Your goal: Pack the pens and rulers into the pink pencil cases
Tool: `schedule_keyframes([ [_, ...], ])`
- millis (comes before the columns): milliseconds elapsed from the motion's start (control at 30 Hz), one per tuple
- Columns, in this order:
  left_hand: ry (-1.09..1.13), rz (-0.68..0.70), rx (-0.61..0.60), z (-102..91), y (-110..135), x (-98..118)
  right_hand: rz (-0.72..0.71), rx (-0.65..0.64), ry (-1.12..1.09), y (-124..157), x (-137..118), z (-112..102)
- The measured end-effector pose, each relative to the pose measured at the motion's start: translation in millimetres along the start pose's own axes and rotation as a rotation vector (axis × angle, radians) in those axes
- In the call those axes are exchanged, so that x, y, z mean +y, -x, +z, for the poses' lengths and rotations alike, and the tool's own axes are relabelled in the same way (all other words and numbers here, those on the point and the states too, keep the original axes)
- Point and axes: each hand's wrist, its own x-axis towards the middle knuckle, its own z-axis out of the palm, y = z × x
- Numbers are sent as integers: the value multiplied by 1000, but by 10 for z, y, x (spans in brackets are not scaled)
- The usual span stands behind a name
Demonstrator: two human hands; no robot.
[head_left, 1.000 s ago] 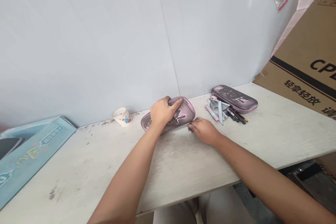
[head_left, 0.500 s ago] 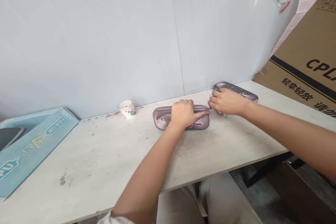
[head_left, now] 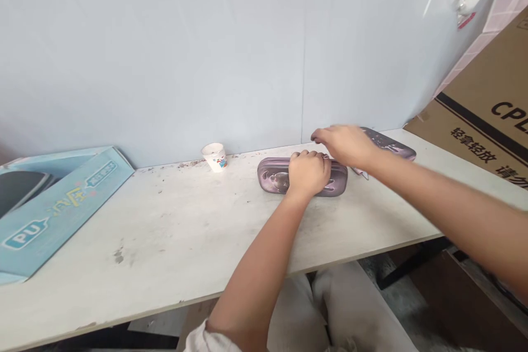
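Note:
A purple-pink zip pencil case (head_left: 272,179) lies flat on the white table (head_left: 185,231) near the wall. My left hand (head_left: 308,171) is curled over the middle of the case and presses it down. My right hand (head_left: 342,143) reaches across just behind it. Its fingertips are pinched together at the case's far upper edge, and what they pinch is too small to make out. A second, matching pencil case (head_left: 394,147) lies further right, partly hidden behind my right wrist.
A small paper cup (head_left: 214,156) stands by the wall, left of the case. A light blue box (head_left: 53,203) lies on the table's left end. A large cardboard carton (head_left: 487,115) leans at the right. The table's front edge runs above my knees.
The first case went from tilted to lying flat under my left hand. My right hand moved from the case's right end leftward along its far edge, fingers pinched. The pens by the second case are now hidden.

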Motion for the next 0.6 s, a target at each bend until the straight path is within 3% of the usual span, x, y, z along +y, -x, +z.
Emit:
schedule_keyframes([
  [100,-1,18,-19,-4,30,-20,329,58,-314,153,-244,237],
  [200,-35,6,-4,-43,83,-85,465,149,-334,233,-445,459],
  [400,-104,-122,5,-192,227,-398,444,246,-197,202,-546,686],
  [600,19,-377,30,-278,378,-962,404,261,-206,194,-540,721],
])
